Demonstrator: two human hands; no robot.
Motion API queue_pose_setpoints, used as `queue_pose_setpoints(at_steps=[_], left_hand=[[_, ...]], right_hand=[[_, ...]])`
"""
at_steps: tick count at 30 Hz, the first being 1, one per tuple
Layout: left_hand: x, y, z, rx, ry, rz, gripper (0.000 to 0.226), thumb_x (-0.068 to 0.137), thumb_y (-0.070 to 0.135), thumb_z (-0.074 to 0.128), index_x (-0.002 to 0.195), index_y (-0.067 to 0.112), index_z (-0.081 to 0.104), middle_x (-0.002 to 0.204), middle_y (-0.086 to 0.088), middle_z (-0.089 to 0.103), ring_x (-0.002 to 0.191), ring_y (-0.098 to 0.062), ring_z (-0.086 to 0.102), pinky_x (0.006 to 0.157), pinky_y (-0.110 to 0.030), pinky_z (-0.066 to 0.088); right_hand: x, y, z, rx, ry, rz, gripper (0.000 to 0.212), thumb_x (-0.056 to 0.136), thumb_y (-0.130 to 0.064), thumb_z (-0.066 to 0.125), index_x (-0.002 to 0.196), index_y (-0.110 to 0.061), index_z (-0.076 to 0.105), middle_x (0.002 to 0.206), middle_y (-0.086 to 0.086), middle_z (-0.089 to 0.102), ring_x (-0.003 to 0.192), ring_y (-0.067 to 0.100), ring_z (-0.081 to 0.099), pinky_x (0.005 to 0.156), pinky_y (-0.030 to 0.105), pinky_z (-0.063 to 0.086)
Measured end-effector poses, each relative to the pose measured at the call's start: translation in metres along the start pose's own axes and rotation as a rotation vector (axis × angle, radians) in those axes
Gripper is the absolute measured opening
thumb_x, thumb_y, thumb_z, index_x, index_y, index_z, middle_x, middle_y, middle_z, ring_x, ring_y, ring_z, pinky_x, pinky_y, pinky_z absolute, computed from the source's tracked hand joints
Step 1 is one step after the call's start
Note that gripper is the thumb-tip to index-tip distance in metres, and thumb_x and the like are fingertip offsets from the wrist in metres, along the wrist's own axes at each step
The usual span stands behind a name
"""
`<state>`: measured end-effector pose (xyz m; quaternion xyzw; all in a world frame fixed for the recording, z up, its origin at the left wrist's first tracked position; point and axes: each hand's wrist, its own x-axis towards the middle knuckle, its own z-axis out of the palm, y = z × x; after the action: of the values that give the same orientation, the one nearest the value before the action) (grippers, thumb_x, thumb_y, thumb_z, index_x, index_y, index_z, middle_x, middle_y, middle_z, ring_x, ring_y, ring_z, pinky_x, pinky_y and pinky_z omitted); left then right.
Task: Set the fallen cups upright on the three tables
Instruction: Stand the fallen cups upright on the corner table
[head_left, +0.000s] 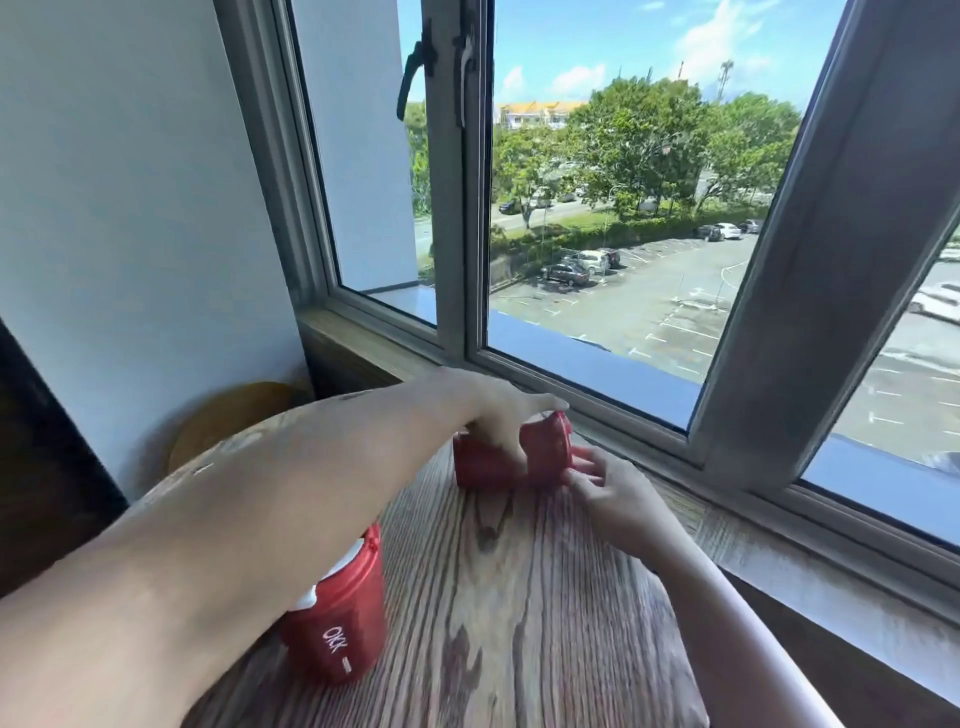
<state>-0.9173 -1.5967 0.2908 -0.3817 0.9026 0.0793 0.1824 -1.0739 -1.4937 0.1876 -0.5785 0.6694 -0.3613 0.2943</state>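
Observation:
Two red cups stand close together at the far edge of a wood-grain table, near the window. My left hand reaches over from the left and grips the left cup from above. The right cup is tilted, and my right hand touches its right side with the fingertips. A third red cup with white lettering stands upright near the front left of the table, partly hidden by my left forearm. The picture is blurred by motion.
A wooden window sill runs along the table's right side, below a grey-framed window. A white wall is at the left. A round tan object sits low in the corner behind the table.

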Motion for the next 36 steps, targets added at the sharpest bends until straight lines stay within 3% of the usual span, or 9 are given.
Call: queue_pose_setpoints(at_steps=[3, 6, 10, 13, 16, 19, 24, 29, 36], left_hand=[[0.003, 0.000, 0.002, -0.062, 0.001, 0.022, 0.106, 0.079, 0.043, 0.080, 0.155, 0.048, 0.006, 0.108, -0.005, 0.057, 0.090, -0.025, 0.053, 0.081, -0.033, 0.048], [-0.001, -0.008, 0.006, -0.111, 0.035, 0.026, 0.110, 0.075, 0.041, 0.083, 0.154, 0.045, 0.008, 0.089, 0.002, 0.060, 0.088, -0.026, 0.059, 0.078, -0.031, 0.048], [-0.019, -0.034, 0.005, -0.266, 0.087, 0.019, 0.116, 0.070, 0.033, 0.088, 0.156, 0.034, 0.011, 0.131, -0.003, 0.061, 0.114, -0.024, 0.059, 0.104, -0.038, 0.046], [-0.041, -0.057, 0.006, -0.461, 0.141, 0.055, 0.105, 0.071, 0.014, 0.089, 0.153, 0.021, 0.024, 0.137, 0.002, 0.055, 0.124, -0.016, 0.053, 0.110, -0.033, 0.041], [-0.066, -0.080, 0.013, -0.634, 0.204, 0.053, 0.093, 0.070, 0.001, 0.088, 0.145, 0.018, 0.035, 0.132, 0.005, 0.057, 0.121, -0.008, 0.054, 0.110, -0.026, 0.041], [-0.088, -0.101, 0.022, -0.731, 0.232, 0.059, 0.086, 0.070, -0.004, 0.087, 0.137, 0.023, 0.040, 0.128, 0.009, 0.059, 0.117, 0.002, 0.054, 0.107, -0.021, 0.043], [-0.111, -0.133, 0.041, -0.792, 0.282, 0.060, 0.095, 0.067, 0.005, 0.091, 0.145, 0.020, 0.039, 0.136, -0.001, 0.061, 0.130, -0.014, 0.054, 0.111, -0.037, 0.044], [-0.141, -0.154, 0.041, -0.822, 0.273, 0.102, 0.074, 0.079, 0.007, 0.083, 0.142, 0.021, 0.046, 0.133, 0.008, 0.064, 0.122, 0.003, 0.058, 0.100, -0.021, 0.048], [-0.162, -0.164, 0.041, -0.675, 0.242, 0.157, 0.059, 0.094, 0.042, 0.063, 0.147, 0.021, 0.047, 0.139, 0.010, 0.061, 0.127, -0.003, 0.056, 0.110, -0.025, 0.043]], right_hand=[[0.001, 0.003, 0.000, 0.045, 0.005, -0.048, 0.033, 0.094, -0.021, 0.061, 0.127, -0.025, 0.063, 0.115, -0.002, 0.073, 0.103, 0.006, 0.069, 0.094, 0.027, 0.052], [-0.001, -0.001, 0.001, 0.060, 0.009, -0.089, 0.032, 0.093, -0.021, 0.065, 0.123, -0.029, 0.066, 0.107, -0.006, 0.076, 0.100, 0.004, 0.070, 0.085, 0.017, 0.053], [-0.003, -0.023, 0.004, 0.161, 0.109, -0.219, 0.025, 0.093, -0.023, 0.066, 0.115, -0.033, 0.070, 0.107, -0.012, 0.076, 0.104, 0.000, 0.068, 0.085, 0.019, 0.055], [0.000, -0.049, 0.010, 0.281, 0.163, -0.276, 0.033, 0.092, -0.024, 0.067, 0.124, -0.028, 0.063, 0.123, -0.013, 0.067, 0.112, 0.000, 0.065, 0.084, 0.014, 0.053], [0.006, -0.077, 0.023, 0.585, 0.030, -0.092, 0.045, 0.094, -0.029, 0.063, 0.136, -0.021, 0.050, 0.132, -0.002, 0.060, 0.112, 0.012, 0.063, 0.088, 0.031, 0.056], [0.010, -0.106, 0.037, 0.858, -0.252, 0.148, 0.036, 0.099, -0.032, 0.055, 0.130, -0.014, 0.058, 0.122, 0.008, 0.065, 0.106, 0.028, 0.063, 0.082, 0.038, 0.058], [0.008, -0.136, 0.060, 0.882, -0.262, 0.143, 0.022, 0.098, -0.016, 0.058, 0.117, -0.008, 0.063, 0.101, 0.010, 0.070, 0.084, 0.026, 0.068, 0.079, 0.034, 0.060], [0.001, -0.159, 0.081, 0.845, -0.225, 0.097, 0.025, 0.095, -0.010, 0.061, 0.120, -0.005, 0.061, 0.102, 0.014, 0.069, 0.081, 0.025, 0.065, 0.072, 0.030, 0.061], [-0.014, -0.166, 0.082, 0.736, -0.245, -0.014, 0.031, 0.089, -0.009, 0.068, 0.120, -0.006, 0.066, 0.094, 0.009, 0.073, 0.073, 0.012, 0.070, 0.075, 0.030, 0.060]])
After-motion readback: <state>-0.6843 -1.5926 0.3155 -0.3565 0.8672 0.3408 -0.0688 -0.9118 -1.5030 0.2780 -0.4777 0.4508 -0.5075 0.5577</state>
